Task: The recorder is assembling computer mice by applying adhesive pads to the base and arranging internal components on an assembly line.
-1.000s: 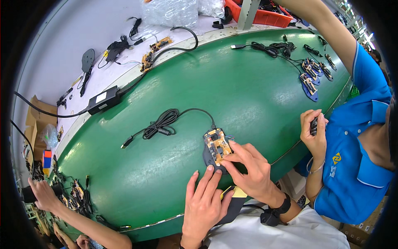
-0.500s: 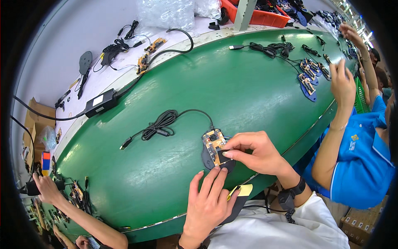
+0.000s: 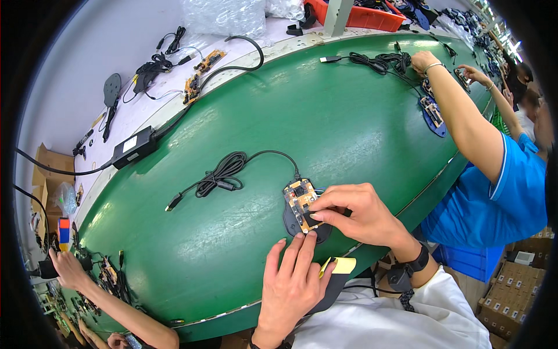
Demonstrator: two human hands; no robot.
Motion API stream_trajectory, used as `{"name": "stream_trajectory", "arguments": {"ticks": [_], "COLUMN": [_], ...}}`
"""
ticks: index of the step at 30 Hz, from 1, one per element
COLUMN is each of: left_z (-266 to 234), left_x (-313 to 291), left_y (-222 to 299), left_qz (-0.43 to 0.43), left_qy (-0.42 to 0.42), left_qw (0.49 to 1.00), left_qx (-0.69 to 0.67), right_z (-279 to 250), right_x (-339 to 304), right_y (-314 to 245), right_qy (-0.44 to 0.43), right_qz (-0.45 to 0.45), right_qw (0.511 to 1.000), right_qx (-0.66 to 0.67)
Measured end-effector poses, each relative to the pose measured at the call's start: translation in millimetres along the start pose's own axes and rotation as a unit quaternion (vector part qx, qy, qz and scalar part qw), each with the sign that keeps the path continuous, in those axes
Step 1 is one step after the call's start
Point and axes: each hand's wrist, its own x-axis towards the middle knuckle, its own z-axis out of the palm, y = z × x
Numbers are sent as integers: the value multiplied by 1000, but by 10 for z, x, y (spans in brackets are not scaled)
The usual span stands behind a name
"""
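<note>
Right hand point(image 3: 363, 215): I'm pinching a black pad point(image 3: 310, 218) at the circuit board point(image 3: 294, 203).
Left hand point(image 3: 290, 291): thumb clamping a yellow sheet point(image 3: 344, 266), tabletop's point(image 3: 192, 256) near edge.

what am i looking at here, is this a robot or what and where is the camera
No robot: these are a person's bare hands, seen from a wide camera worn on the head and looking down. Its lens bends straight edges.

The left hand has its fingertips at the near end of a board, which sits on a dark base. A yellow strip lies by its thumb. The right hand pinches a small black piece over the board.

A coiled cable runs from the base across the green surface. At the far right, a co-worker in blue reaches toward similar boards.
</note>
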Motion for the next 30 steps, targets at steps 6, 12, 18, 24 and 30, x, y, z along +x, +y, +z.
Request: {"name": "stream_trajectory", "arguments": {"ticks": [6,12,18,24,30], "left_z": [-2,-20,-41,-56,-65], "left_x": [82,164,220,236,251], "left_y": [15,42,45,47,63], "left_qz": [2,-17,-28,-26,-22], "left_qy": [-3,-33,-37,-41,-46], "left_qw": [1000,999,999,999,998], "left_qx": [4,7,-11,-20,-24], "right_z": [-39,-45,21,21,24], "right_x": [3,16,-27,-11,71], "right_y": [6,-47,-16,-35,-125], "right_qy": [5,18,99,121,184], "right_qz": [0,-15,-84,-52,45], "right_qw": [1000,999,980,976,967], "right_qx": [-13,-40,-152,-174,-172]}}
